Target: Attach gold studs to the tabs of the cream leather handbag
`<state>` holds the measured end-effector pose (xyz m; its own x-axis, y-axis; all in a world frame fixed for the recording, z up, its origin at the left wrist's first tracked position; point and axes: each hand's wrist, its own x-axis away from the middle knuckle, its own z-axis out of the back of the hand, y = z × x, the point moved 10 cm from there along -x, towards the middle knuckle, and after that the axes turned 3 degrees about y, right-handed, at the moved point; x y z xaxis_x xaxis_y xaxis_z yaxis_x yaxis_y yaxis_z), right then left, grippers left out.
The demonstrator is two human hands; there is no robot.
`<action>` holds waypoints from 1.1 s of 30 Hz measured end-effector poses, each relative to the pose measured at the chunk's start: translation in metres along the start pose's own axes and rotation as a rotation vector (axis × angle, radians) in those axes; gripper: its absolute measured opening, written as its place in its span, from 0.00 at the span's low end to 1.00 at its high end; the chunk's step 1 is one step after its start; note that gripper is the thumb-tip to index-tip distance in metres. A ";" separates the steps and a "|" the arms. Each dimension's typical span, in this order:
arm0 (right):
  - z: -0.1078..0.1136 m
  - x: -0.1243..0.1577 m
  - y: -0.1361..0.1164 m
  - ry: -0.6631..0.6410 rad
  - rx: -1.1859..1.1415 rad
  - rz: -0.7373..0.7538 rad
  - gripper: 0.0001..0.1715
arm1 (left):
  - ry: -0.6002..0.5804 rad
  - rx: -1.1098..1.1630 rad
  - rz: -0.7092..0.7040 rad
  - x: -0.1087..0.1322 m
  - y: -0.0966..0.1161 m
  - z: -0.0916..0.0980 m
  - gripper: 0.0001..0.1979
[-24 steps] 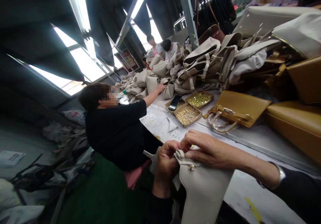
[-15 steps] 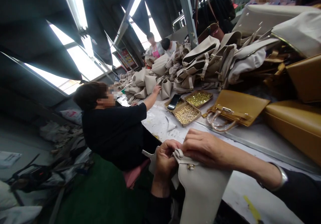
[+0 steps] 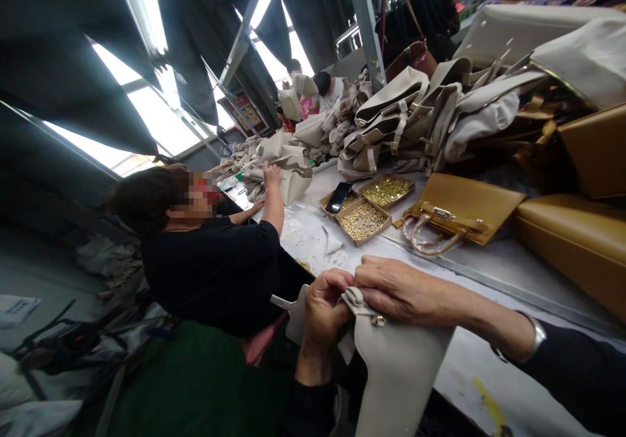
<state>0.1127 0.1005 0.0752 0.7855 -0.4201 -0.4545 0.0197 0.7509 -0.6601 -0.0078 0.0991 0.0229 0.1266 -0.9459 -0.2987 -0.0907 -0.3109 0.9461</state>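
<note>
A beige leather bag piece (image 3: 396, 372) hangs over the near table edge in front of me. My left hand (image 3: 323, 316) is closed round its upper left edge. My right hand (image 3: 398, 291) lies over the top of the piece, fingers pinched on the folded strap end beside a small gold stud (image 3: 377, 321). Both hands meet at that top edge. A watch shows on my right wrist.
A co-worker in black (image 3: 210, 267) sits to my left, lifting a beige bag (image 3: 288, 169). Cardboard trays of gold studs (image 3: 364, 220) and a phone (image 3: 340, 197) lie on the white table (image 3: 489, 274). Tan handbags (image 3: 460, 212) and heaped beige bags (image 3: 415, 111) fill the right side.
My hands have barely shifted on the beige piece. The co-worker has pulled a beige bag off the heap toward themselves and leaned back to the left.
</note>
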 end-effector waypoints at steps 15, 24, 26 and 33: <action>-0.007 -0.001 0.028 0.025 -0.166 -0.129 0.24 | 0.024 -0.065 -0.017 -0.004 0.000 -0.005 0.19; -0.010 0.010 0.052 0.021 -0.272 -0.299 0.29 | -0.042 -0.098 0.016 -0.006 -0.012 -0.013 0.16; -0.006 0.012 0.058 0.078 -0.199 -0.335 0.30 | -0.079 -0.100 0.022 -0.006 -0.012 -0.016 0.17; 0.042 0.040 0.025 0.531 0.187 -0.218 0.23 | -0.006 -0.216 -0.066 -0.016 0.025 0.014 0.15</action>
<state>0.1707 0.1241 0.0659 0.3362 -0.7353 -0.5885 0.2921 0.6754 -0.6771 -0.0257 0.1052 0.0492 0.1194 -0.9249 -0.3610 0.1315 -0.3457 0.9291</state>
